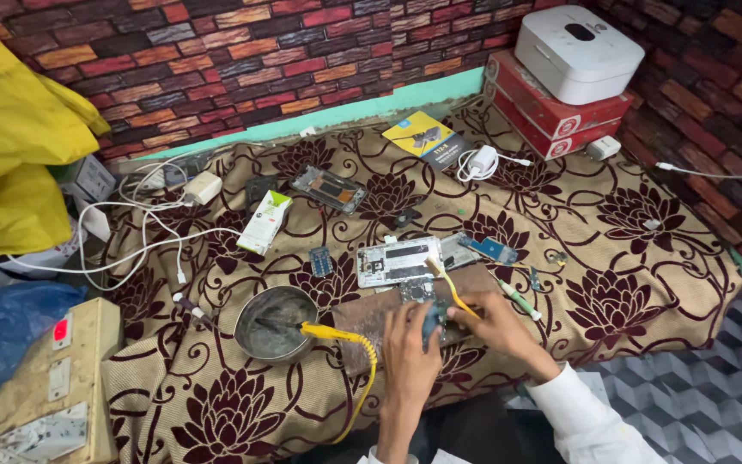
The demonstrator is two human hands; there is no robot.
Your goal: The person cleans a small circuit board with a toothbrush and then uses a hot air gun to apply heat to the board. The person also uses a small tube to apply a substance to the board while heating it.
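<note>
My left hand [410,339] and my right hand [495,325] meet over a brown work board [362,322] on a floral cloth [629,249]. Between the fingers sits a small blue-grey part [433,314], pinched by the left hand. My right hand grips a thin yellow-handled tool [450,283] whose tip points up toward an opened white phone frame [397,260]. A small circuit board [416,290] lies just above the hands. A soldering iron with a yellow coiled cord [337,333] rests in a metal bowl [275,322] to the left.
Loose boards [489,249], a green-white pen [521,301], another phone frame [330,188], a white-green box [265,221], chargers and white cables [143,219] lie on the cloth. Red boxes with a white device [577,51] stand back right. A switch board [53,387] sits left.
</note>
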